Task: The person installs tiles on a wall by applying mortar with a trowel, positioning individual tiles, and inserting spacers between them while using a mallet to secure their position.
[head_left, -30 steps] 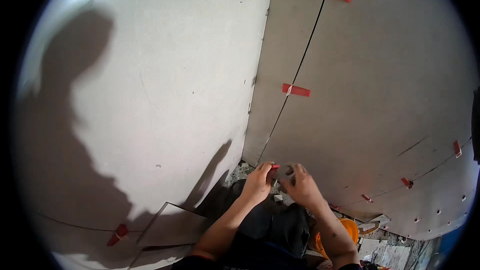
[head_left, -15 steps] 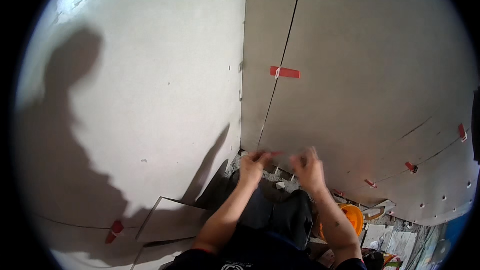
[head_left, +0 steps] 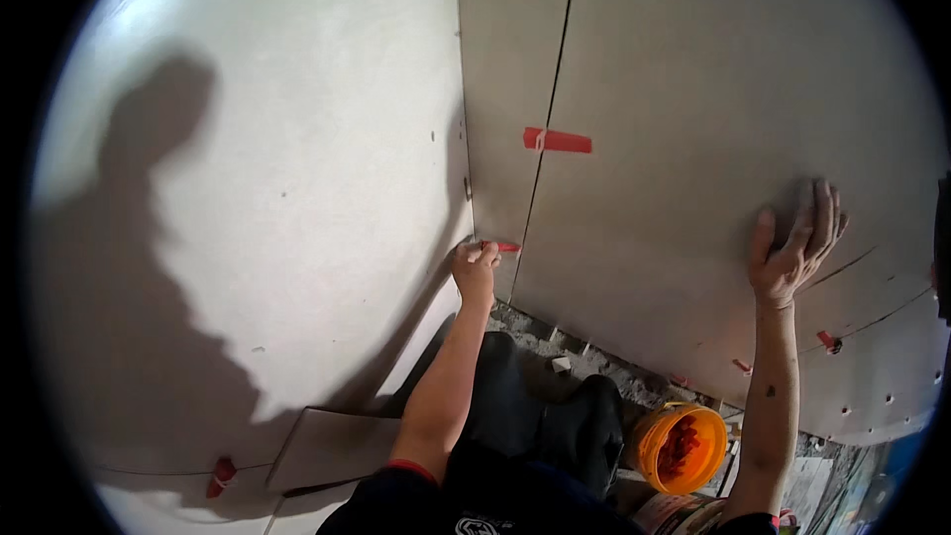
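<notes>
My left hand [head_left: 475,272] grips a red wedge [head_left: 504,247] held against the right-hand grey panel, low in the corner, just left of its thin dark vertical seam [head_left: 530,218]. Higher on that seam sits another red wedge [head_left: 565,143] through a white clip [head_left: 540,139]. My right hand [head_left: 800,243] rests open on the grey panel [head_left: 693,59], fingers spread, well to the right of the seam.
A pale panel [head_left: 297,119] with my shadow stands at the left. A loose tile [head_left: 332,446] lies lower left. An orange bucket [head_left: 707,456] of red wedges [head_left: 679,446] sits beside my legs. Rubble lines the panel's foot. More wedges [head_left: 828,342] dot the lower seams.
My left hand has moved up and slightly left with the wedge, onto the panel. My right hand has left it, moved up and right, and spread flat on the panel.
</notes>
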Demonstrator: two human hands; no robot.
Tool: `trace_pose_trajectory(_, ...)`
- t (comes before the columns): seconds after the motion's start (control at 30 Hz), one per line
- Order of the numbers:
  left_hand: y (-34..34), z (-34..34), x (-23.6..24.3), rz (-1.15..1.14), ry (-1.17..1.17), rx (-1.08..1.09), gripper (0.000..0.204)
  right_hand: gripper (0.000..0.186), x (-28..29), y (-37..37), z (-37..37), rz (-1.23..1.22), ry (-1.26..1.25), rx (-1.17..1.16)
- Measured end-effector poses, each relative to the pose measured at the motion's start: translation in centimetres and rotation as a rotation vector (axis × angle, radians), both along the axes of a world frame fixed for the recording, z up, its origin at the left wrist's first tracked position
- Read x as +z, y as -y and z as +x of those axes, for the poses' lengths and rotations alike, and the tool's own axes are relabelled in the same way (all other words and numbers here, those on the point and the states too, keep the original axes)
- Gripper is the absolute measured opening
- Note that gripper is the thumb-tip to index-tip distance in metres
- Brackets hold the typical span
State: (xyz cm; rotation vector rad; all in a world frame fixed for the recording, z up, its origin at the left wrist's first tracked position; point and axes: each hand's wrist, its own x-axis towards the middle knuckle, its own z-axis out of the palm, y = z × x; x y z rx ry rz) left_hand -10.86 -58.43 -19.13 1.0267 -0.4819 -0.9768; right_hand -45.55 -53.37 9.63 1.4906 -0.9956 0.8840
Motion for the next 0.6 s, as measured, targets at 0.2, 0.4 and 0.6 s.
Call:
trace_pose_trajectory(0.2, 0.2, 0.3, 0.7, 0.055, 0.172, -0.037, 0.016, 0.050, -0.1, 0.0, -0.3, 0.037, 0.024, 0.006)
trace_pose_trajectory(0.4, 0.2, -0.5, 1.1, 0.129, 0.048, -0.007, 0.013, 0.045, -0.3, 0.0, -1.1, 0.032, -0.011, 0.039)
trace_pose_trajectory(0.6, -0.2, -3.0, -0.1, -0.028, 0.183, 0.055, 0.020, 0.041, -0.1, 0.6, -0.7, 0.005, -0.056, 0.131)
